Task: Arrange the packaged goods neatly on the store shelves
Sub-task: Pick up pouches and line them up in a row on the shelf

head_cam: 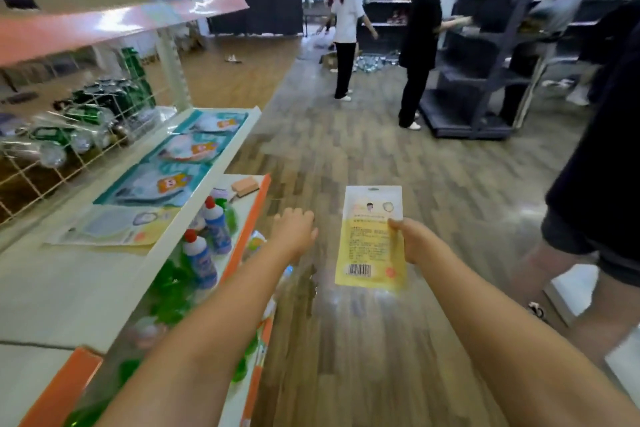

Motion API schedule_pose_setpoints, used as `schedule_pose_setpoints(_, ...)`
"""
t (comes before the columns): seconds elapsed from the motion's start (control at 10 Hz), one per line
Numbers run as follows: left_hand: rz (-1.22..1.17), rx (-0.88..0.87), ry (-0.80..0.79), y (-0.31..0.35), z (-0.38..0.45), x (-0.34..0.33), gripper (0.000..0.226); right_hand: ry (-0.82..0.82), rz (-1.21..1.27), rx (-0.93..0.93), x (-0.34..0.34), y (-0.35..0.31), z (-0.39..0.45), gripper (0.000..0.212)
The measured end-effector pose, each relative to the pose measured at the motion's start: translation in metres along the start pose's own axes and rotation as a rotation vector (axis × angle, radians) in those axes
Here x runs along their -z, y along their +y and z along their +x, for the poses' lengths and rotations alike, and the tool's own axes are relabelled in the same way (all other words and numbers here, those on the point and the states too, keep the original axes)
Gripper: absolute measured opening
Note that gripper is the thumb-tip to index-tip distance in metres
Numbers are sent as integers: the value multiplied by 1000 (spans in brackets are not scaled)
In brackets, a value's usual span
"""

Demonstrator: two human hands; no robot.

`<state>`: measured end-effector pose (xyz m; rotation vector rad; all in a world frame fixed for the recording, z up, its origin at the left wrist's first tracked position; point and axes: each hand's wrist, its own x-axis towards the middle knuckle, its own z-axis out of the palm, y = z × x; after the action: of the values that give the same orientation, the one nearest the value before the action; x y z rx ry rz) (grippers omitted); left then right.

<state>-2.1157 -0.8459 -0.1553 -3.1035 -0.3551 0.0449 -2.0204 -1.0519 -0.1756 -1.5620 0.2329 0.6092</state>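
Yellow packet (pixel 370 239) in right hand (pixel 410 241), beside shelf (pixel 166 236) of bottles (pixel 207 239).

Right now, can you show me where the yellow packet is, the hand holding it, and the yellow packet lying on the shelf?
held yellow packet (pixel 369 253), head view, printed middle.
right hand (pixel 412 241), head view, knuckles.
yellow packet on the shelf (pixel 114 225), head view, its face.

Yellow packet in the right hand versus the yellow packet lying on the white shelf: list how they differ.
The held yellow packet is in the air over the floor, pinched at its edge by the right hand; the shelf yellow packet lies flat on the white shelf, untouched. The held one shows its printed back with a barcode; the shelf one shows a pictured side, with no barcode visible. Both are flat, yellow-and-white pouches, seemingly the same product.
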Motion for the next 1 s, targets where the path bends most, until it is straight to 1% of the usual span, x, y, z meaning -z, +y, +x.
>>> schedule_pose_setpoints(0.1,-22,33,2,16,30,6,37,11,-131,36,11,-25,17,39)
schedule_pose_setpoints(0.2,-51,59,8,33,59,9,38,3,-174,78,25,-45,48,39)
schedule_pose_setpoints(0.3,-62,89,-26,43,82,3,39,-33,-183,64,29,-55,93,39)
schedule_pose_setpoints(0.4,-54,114,-61,40,102,-3,40,-89,-123,17,24,-57,118,37)
schedule_pose_setpoints(0.5,-35,156,-84,28,126,-2,41,-150,-41,-49,12,-65,144,34)
schedule_pose_setpoints(0.7,-64,165,-108,2,179,-11,40,-145,-34,-55,-17,-82,192,37)
schedule_pose_setpoints(0.8,-71,166,-82,-17,207,-11,39,-160,18,-77,-38,-97,212,36)
schedule_pose_setpoints(1.0,-77,151,-36,-54,259,-1,39,-175,20,-6,-84,-137,260,33)
